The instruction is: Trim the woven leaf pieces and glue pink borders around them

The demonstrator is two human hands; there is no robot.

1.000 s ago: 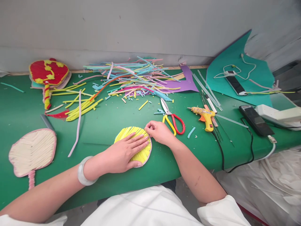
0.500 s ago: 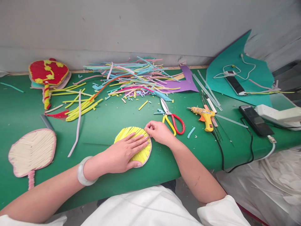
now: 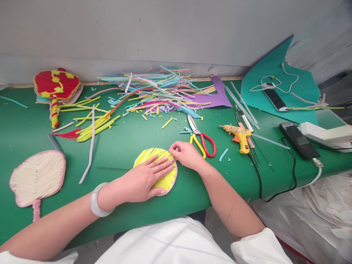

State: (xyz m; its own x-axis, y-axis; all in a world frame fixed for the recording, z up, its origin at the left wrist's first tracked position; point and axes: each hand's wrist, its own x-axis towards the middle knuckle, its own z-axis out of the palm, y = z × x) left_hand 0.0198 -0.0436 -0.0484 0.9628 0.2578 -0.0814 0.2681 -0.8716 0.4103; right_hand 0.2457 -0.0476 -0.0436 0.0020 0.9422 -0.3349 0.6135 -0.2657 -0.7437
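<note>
A round disc [image 3: 165, 182] covered with yellow pipe cleaners lies on the green table near its front edge. My left hand [image 3: 143, 179] rests flat across the disc, fingers stretched out, hiding its lower left part. At the upper right rim, the thumb and fingers of my right hand [image 3: 183, 154] are pinched together. A thin lilac pipe cleaner [image 3: 176, 174] runs along the right rim from those fingers; the pinched spot itself is hidden. Just beyond my right hand lie scissors [image 3: 195, 130] with one red and one yellow handle, blades apart.
A heap of coloured pipe cleaners [image 3: 154, 90] lies at the back, with yellow ones [image 3: 99, 128] to its left. A cream fan [image 3: 38, 178] and a red fan [image 3: 57, 84] are at left. A yellow glue gun [image 3: 242, 137], its cord, and a phone [image 3: 298, 139] are at right.
</note>
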